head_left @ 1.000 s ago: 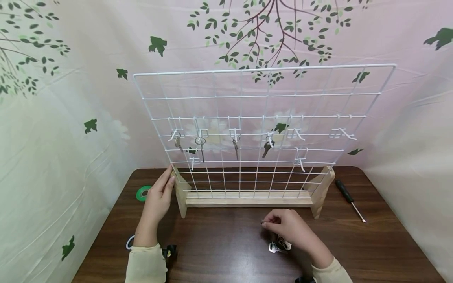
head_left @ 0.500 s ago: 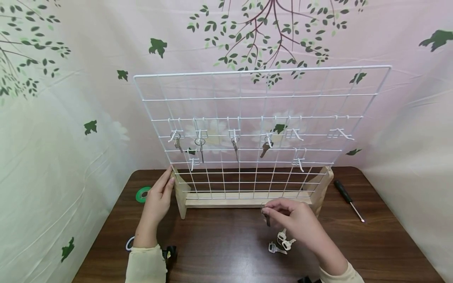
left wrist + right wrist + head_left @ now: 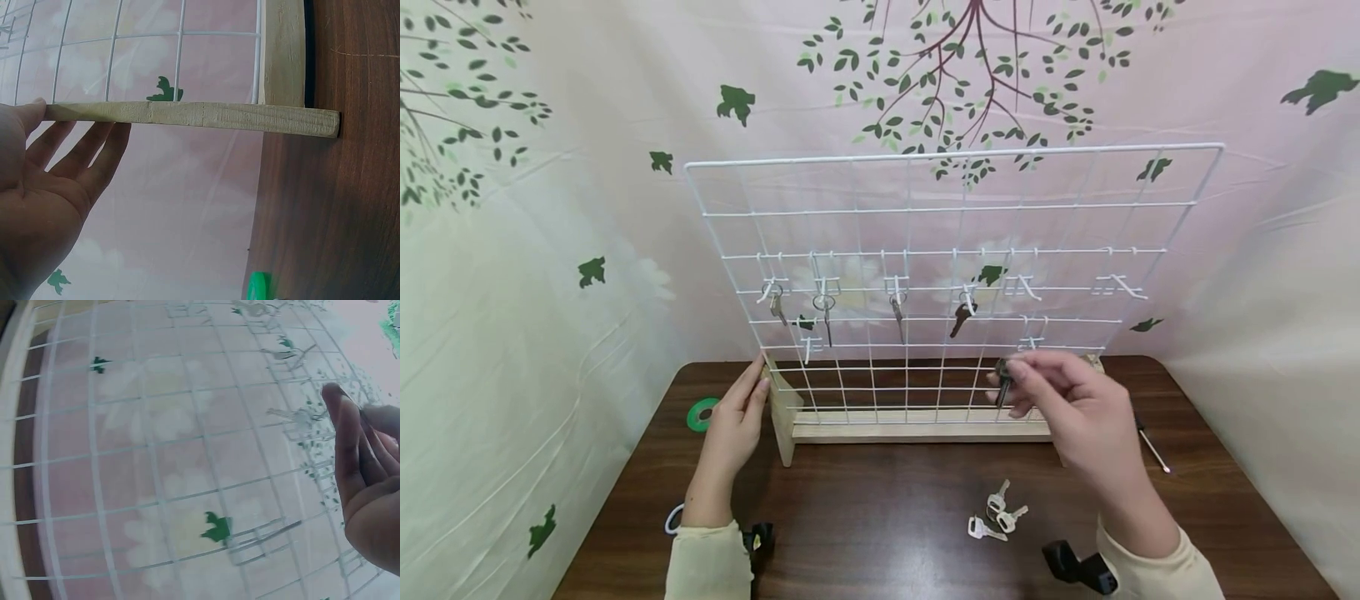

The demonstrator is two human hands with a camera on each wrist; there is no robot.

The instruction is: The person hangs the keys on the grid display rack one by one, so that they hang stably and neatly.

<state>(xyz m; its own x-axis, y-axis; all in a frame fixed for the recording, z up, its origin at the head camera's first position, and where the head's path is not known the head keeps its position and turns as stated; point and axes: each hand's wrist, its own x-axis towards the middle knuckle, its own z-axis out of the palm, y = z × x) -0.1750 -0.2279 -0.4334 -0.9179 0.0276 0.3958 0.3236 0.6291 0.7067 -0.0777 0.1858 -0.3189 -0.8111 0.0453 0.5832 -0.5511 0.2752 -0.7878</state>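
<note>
Wire grid rack: white, set upright in a wooden base on a dark brown table; taken as the landmark for all entries below.

Left hand: laid flat against the left wooden foot of the rack, fingers straight and relaxed, nothing grasped. In the left wrist view the fingertips are seen touching the underside of the wooden foot.

Right hand: raised in front of the lower right part of the rack, fingers curled, a dark key pinched between thumb and fingertips. The key is held hanging downward, clear of the table, just below the lower right hook. In the right wrist view the fingers are shown close to the grid; the key itself cannot be made out there.

Hung keys: four, on the upper row of hooks, left and middle of the rack.

Loose keys: three pale ones, lying on the table in front of the rack, right of centre.

Green tape roll: on the table, left of the rack.

Screwdriver: on the table, right of the rack, partly hidden by the right hand.
</note>
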